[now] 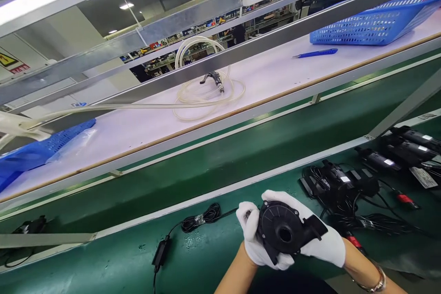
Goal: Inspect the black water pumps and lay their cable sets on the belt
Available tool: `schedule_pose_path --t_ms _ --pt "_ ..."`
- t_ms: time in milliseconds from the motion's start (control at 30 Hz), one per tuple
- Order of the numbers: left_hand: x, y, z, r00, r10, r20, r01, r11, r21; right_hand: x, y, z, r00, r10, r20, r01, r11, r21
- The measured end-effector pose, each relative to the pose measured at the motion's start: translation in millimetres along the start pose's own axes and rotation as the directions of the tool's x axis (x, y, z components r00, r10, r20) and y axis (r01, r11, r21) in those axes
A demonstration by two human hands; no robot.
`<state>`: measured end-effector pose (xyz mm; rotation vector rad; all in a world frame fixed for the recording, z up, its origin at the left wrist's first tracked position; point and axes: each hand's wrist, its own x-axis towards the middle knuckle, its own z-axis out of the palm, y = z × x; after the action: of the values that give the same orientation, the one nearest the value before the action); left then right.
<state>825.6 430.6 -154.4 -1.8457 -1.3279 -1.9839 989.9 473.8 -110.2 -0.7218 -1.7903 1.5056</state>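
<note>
Both my hands wear white gloves and hold a round black pump [278,223] above the green bench. Its ribbed front and round centre opening face me, and a short outlet points right. My left hand [251,236] is wrapped round the pump's left side and lower edge. Behind and under its right side, my right hand [325,245] grips it, most of those fingers hidden by the pump. A black cable runs left from the pump to a tied cable bundle [201,218], then to a small black inline box [161,253].
Several black pumps [339,181] with cables lie on the green bench [117,266] at right. On the raised shelf [268,78] are coiled clear tubing [206,96], a blue pen-like tool [316,53] and a blue basket [365,25]. Slanting metal posts cross the bench.
</note>
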Motion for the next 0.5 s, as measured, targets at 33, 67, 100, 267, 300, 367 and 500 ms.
schedule_pose_path --t_ms 33,67,100,267,300,367,500 --pt "0.5 -0.5 1.3 1.000 0.000 0.011 0.000 0.999 0.050 -0.1 0.2 -1.0 1.000 0.010 0.012 -0.011 1.000 0.025" --pt "1.7 -0.2 2.4 1.000 -0.005 0.015 0.004 0.996 0.088 0.2 -0.9 -1.9 1.000 0.025 0.016 -0.026 0.998 0.049" --pt "3.2 0.7 3.3 1.000 -0.008 0.012 0.006 0.994 0.110 0.7 -2.7 -2.6 0.999 0.034 0.019 -0.036 0.997 0.074" --pt "9.9 7.3 5.4 1.000 -0.011 -0.001 0.011 0.994 0.112 4.2 -3.3 -4.3 0.999 0.032 0.019 -0.033 0.997 0.075" --pt "9.9 8.0 5.3 1.000 -0.009 0.005 0.009 0.993 0.114 4.3 -0.6 -4.6 0.999 0.036 0.017 -0.037 0.998 0.056" --pt "7.7 8.3 4.7 1.000 -0.004 0.019 0.002 0.993 0.117 3.5 5.2 -6.0 0.999 0.032 0.029 -0.033 0.999 0.036" --pt "-4.0 5.7 3.5 1.000 -0.001 -0.011 0.002 0.996 0.093 -0.6 8.4 -12.1 0.995 -0.038 0.097 0.038 0.999 0.001"
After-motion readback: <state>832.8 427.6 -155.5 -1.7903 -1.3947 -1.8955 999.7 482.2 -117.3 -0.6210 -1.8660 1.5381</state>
